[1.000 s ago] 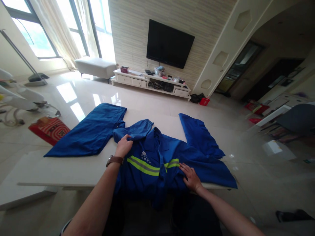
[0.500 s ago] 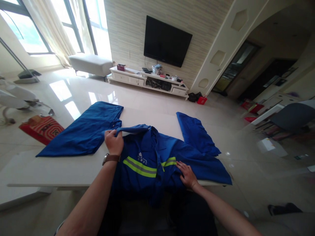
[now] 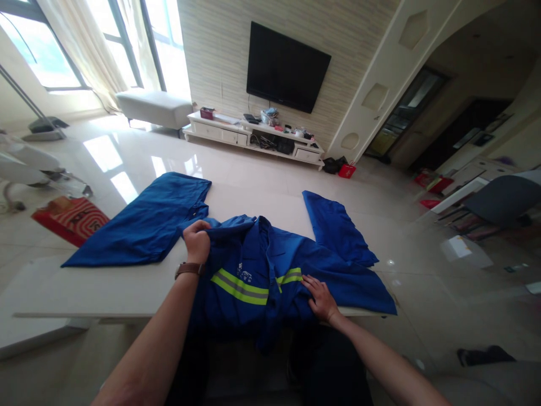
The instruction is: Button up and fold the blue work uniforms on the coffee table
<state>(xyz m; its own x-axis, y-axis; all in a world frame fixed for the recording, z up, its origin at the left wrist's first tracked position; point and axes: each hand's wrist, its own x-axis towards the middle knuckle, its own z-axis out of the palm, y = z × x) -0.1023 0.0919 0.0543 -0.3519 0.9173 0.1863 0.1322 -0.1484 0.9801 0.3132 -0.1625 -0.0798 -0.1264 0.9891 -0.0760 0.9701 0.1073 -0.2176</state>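
From here I have the left hand [image 3: 197, 241] clamped on the blue jacket [image 3: 236, 317], which drapes over the near edge of the table [image 3: 114, 293]; the right hand [image 3: 322, 299] lies unclenched beside its yellow-green stripe [image 3: 289, 276]. A folded blue garment [image 3: 143, 220] lies toward the left edge.

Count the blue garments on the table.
3: striped work jacket in the left hand; folded garment left of it; third garment beyond it, right. Others may be hidden beneath.

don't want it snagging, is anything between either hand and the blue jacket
Nothing visible: the left hand directly grips cloth of the blue jacket, and the right hand rests on its front, by a yellow-and-grey stripe.
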